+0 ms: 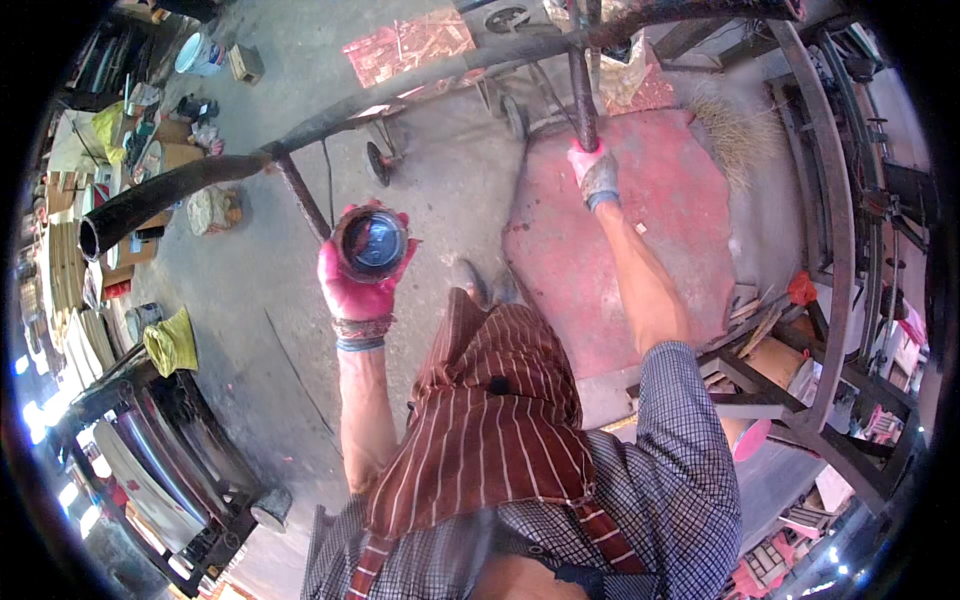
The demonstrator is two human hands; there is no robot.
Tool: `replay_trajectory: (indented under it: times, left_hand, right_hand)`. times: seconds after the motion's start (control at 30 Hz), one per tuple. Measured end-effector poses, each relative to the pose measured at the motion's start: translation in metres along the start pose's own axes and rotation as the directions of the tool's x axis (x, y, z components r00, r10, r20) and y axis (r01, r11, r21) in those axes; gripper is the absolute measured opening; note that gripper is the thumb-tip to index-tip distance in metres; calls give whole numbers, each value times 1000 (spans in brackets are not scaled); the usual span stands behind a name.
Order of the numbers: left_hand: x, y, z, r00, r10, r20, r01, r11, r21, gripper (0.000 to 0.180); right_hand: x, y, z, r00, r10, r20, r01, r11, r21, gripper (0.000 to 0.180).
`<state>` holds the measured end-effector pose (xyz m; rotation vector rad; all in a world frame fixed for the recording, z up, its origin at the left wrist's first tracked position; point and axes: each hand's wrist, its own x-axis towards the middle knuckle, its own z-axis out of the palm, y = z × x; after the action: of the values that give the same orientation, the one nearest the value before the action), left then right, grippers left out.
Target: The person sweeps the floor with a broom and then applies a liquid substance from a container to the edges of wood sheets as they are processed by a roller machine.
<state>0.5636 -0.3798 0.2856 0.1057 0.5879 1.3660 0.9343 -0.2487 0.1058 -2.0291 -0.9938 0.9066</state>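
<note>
My left hand (358, 285), in a glove stained bright pink, is wrapped around a small round open can (374, 243). Its rim is dark and crusted, and the inside looks bluish and shiny. Across the far side runs a dark tubular metal frame (370, 100) with an open pipe end at the left. One of its thin bars ends just behind my left hand. My right hand (595, 172), in a pink and grey glove, reaches forward with its fingers closed around the lower end of a dark, glossy upright bar (581, 95) of the frame.
Red stain (630, 240) covers the floor under my right arm. A stained board (410, 48) and small wheels (378, 163) lie beyond the frame. Straw bristles (738, 135) are at the right, near a metal rack (835, 220). A white bucket (198, 54) and a yellow sack (171, 343) stand left.
</note>
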Motion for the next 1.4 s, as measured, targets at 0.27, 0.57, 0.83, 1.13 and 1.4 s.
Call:
replay_trajectory:
  times: [0.27,0.57,0.83,1.13,1.4]
  left_hand:
    - [24,3,-11,991,33,130,-47,994,103,61]
    - [18,-5,3,968,55,244,-57,998,1,57]
    - [9,-12,42,947,263,184,-240,961,-138,63]
    - [1,-88,67,814,541,213,-580,782,227,70]
    - [-21,-120,103,840,512,179,-538,745,394,66]
  right_hand:
    - [-37,-21,2,991,-75,-113,36,949,-314,33]
    - [-11,52,-33,871,158,465,-339,879,335,11]
    - [-29,12,-46,705,-1,710,-317,894,316,23]
    - [-95,-34,-95,785,-453,423,618,613,-492,39]
    - [-179,-180,-132,-47,-804,593,959,131,253,55]
